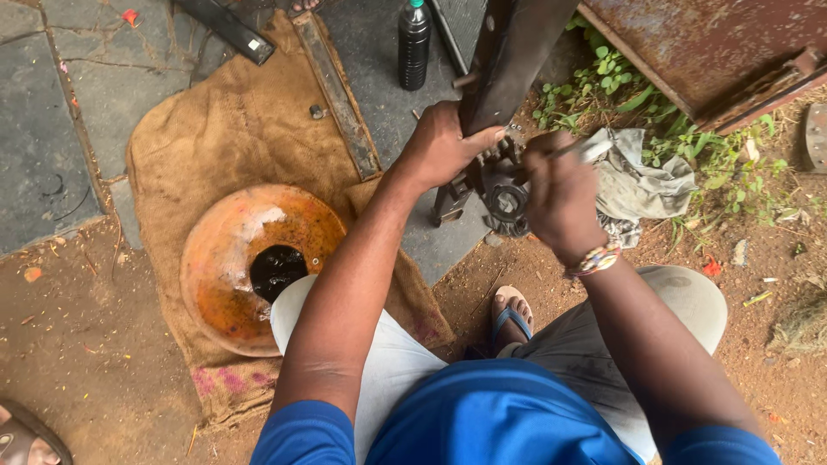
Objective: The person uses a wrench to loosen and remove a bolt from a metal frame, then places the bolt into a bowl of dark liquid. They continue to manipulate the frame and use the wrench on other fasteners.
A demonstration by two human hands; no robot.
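Left hand [441,146] clenched around the lower end of a dark, rusty metal bar [508,60] that slants up out of view; fingers wrapped on its edge, thumb side toward the body. Right hand [560,194] closed on a slim metal tool [584,151], its tip blurred, held against a black greasy gear part [504,200] fixed at the bar's foot. The gear part sits between the two hands, just above the stone paving. A crumpled grey rag [642,181] lies just beside the right hand, on dirt and weeds. Beaded bracelet [594,258] on the right wrist. To the left, a rusty orange metal bowl [228,267] holding black oil rests on a burlap sack [224,129]. A dark plastic bottle [413,43] stands upright on the paving behind the bar. A flat metal strip [336,95] lies along the sack's edge.
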